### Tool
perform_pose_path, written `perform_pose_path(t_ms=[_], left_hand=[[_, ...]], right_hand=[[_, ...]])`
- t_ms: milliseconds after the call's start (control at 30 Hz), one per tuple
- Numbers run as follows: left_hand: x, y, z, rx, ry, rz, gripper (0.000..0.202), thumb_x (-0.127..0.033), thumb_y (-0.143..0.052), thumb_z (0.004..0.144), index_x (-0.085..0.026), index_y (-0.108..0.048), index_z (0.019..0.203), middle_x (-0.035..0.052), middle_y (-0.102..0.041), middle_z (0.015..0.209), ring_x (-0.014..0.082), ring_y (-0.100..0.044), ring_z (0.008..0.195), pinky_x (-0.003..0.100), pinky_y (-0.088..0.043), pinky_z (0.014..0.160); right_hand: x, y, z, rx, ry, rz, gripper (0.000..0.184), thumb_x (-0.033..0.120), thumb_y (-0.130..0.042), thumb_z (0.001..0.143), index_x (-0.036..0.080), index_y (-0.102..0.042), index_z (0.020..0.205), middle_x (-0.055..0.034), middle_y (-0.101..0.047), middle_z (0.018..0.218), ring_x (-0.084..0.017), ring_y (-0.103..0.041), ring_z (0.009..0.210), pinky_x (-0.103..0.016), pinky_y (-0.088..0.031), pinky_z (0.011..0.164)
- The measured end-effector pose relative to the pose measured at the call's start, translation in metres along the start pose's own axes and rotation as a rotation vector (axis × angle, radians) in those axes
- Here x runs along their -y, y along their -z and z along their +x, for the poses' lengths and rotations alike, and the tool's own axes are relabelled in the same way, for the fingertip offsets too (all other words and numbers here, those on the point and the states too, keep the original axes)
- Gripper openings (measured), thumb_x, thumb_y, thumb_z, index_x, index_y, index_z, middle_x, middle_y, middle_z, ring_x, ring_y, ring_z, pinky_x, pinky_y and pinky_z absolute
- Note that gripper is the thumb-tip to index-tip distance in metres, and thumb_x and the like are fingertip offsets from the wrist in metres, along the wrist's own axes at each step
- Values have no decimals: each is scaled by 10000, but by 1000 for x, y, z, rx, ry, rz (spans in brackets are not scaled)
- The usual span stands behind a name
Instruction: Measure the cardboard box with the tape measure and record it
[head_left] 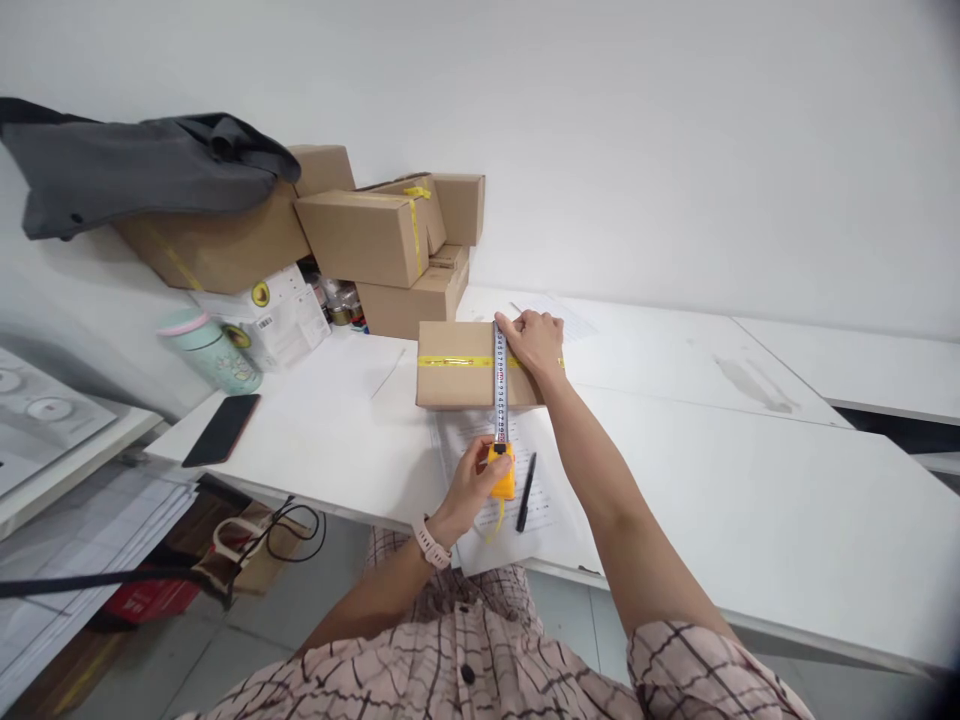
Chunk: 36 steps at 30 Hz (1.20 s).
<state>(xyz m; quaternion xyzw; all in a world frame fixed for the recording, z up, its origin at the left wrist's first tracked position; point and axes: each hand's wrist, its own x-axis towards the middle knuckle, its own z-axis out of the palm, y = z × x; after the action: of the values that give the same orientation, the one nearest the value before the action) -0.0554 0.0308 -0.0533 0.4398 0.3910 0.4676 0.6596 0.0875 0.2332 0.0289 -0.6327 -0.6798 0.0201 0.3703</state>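
Observation:
A small cardboard box [455, 385] with a strip of yellow tape across its top lies on the white table in front of me. My left hand [477, 480] is closed round the yellow case of a tape measure [504, 478], just off the box's near side. From the case the metal blade runs away from me across the box top. At the far edge my right hand [536, 340] presses the blade's end against the box, thumb on the blade. Printed paper sheets [551, 505] lie under the tape measure, with a black pen [526, 492] on them.
Stacked cardboard boxes [364, 235] stand at the back left, with a grey bag [150, 165] on top. A mint-green bottle [214, 350] and a dark phone [222, 430] are at the table's left end. Black cable [296, 530] hangs below the front edge.

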Motion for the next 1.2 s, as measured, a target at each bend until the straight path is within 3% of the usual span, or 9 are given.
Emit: perform_pose_path(t_ms=[267, 533, 667, 767, 933, 1100, 1200], left_hand=[[5, -4, -1, -22, -87, 66, 432, -458, -755, 794, -214, -561, 1093, 40, -634, 952, 159, -583, 806, 259, -496, 686], [12, 0, 1, -16, -93, 48, 424, -448, -746, 811, -223, -562, 1120, 39, -640, 977, 158, -594, 836, 256, -499, 723], [30, 13, -16, 24, -142, 48, 503, -465, -719, 837, -227, -504, 1225, 59, -621, 1073, 181, -614, 899, 298, -524, 787], [51, 29, -38, 68, -152, 149, 611, -472, -738, 819, -215, -464, 1301, 77, -613, 1124, 213, -611, 986, 345, -512, 880], [65, 50, -64, 154, -33, 223, 621, -498, -739, 785, -188, -485, 1258, 70, -614, 1055, 196, -595, 922, 320, -498, 802], [62, 59, -68, 196, 15, 282, 613, -426, -738, 748, -180, -490, 1252, 56, -604, 1028, 179, -570, 873, 300, -490, 749], [62, 60, -68, 219, 6, 306, 596, -392, -732, 747, -177, -493, 1248, 51, -606, 1024, 172, -567, 858, 296, -489, 746]], right_hand=[[-2, -5, 3, -32, 15, -45, 563, 664, -400, 932, 177, -680, 893, -171, -713, 963, -343, -569, 1033, -545, -328, 1021], [-2, -3, 2, -9, -6, -37, 650, 717, -328, 936, 171, -676, 885, -180, -697, 968, -355, -556, 1054, -556, -298, 1042], [-5, -1, 2, -4, -2, -31, 739, 687, -143, 978, 191, -678, 857, -157, -693, 919, -328, -554, 1037, -536, -303, 1028], [-5, -1, -2, -41, 36, -93, 716, 686, -184, 979, 177, -671, 851, -146, -691, 923, -303, -547, 1004, -505, -328, 990], [2, 2, -32, -143, 104, -179, 593, 667, -339, 965, 175, -652, 860, -132, -679, 957, -285, -521, 996, -469, -319, 958], [-5, 7, -85, -252, 149, -135, 392, 543, -437, 978, 213, -637, 910, -71, -673, 939, -258, -523, 995, -443, -300, 977], [-17, 0, -110, -308, 181, -118, 317, 496, -490, 964, 212, -632, 957, -67, -677, 982, -247, -541, 997, -442, -289, 995]])
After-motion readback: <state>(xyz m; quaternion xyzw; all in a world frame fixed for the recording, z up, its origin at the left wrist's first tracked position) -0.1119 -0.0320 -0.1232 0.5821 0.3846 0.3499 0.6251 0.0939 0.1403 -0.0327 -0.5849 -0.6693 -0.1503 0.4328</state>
